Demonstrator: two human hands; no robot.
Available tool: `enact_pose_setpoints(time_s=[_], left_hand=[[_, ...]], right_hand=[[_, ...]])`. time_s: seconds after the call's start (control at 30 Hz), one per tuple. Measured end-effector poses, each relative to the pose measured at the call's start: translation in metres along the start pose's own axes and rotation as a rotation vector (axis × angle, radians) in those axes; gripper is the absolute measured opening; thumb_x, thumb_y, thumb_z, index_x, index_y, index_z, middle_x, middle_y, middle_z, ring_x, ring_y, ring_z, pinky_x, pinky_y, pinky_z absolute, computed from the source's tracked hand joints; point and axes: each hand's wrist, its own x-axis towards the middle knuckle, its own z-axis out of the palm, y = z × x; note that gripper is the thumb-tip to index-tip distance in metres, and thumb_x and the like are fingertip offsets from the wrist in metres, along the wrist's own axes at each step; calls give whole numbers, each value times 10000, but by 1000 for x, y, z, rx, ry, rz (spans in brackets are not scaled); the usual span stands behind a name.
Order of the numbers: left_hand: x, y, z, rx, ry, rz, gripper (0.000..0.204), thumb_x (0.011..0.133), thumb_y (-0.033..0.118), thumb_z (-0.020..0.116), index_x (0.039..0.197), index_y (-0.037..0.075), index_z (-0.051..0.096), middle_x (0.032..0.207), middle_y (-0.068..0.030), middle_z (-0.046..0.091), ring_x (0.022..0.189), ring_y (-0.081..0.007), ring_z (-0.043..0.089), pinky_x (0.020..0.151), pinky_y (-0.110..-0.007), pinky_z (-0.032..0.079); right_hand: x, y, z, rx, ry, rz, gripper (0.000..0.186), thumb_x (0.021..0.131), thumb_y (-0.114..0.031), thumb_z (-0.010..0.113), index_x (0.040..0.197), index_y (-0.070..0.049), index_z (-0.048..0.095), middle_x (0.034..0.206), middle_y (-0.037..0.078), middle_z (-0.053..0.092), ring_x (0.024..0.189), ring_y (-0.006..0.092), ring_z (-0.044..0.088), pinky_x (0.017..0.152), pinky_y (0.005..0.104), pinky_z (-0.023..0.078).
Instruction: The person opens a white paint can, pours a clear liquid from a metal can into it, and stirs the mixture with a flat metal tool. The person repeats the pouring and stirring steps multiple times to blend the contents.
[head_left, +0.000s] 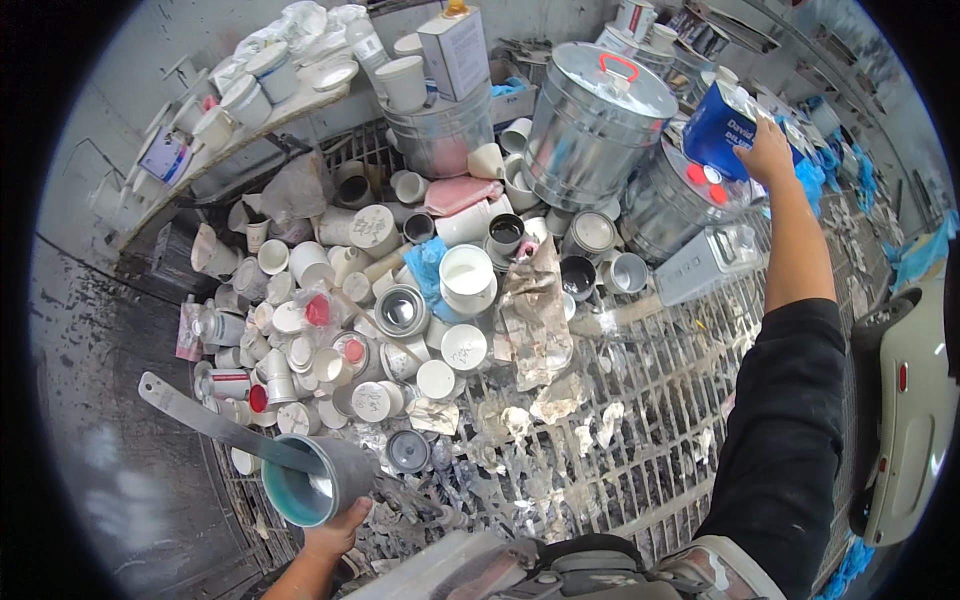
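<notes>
My left hand (338, 532) is wrapped round the lower side of a grey mixing cup (350, 475), held tilted at the lower left. Teal colouring coats the cup's inner wall. A long metal stirring stick (215, 427) leans in it, its holed end sticking out to the left. At the far right, my outstretched right hand (768, 158) grips the side of a blue rectangular can (712, 132). That can stands on a silver metal drum (655, 205), beside several red caps (718, 193). The can hides part of my fingers.
Many used paint cups and lidded tubs (372, 230) crowd the grated floor (640, 400). A large lidded drum (597, 130) with a red handle stands at the back. A shelf (290, 108) holds more tubs. A grey rectangular can (705, 265) lies near the drum; a car (910, 400) is at right.
</notes>
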Motion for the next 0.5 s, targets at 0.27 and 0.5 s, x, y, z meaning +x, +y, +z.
enact_pose_setpoints(time_s=[0.27,0.5], left_hand=[[-21,12,5,-53,100,-43,594,850,181,902,1342,-7,629,1306,-114,665,1187,-279,624,1062,-437,490],[-28,19,1,-25,100,-214,709,814,175,927,1403,-2,573,1362,-116,632,1243,-273,603,1096,-440,475]], right_hand=[[18,26,20,138,181,-97,1238,760,-221,943,1691,-28,148,1438,283,620,1358,449,584,1152,473,476],[21,19,-17,98,-256,-41,1459,664,-127,963,1723,-155,-41,1350,322,674,1263,454,665,1103,480,520]])
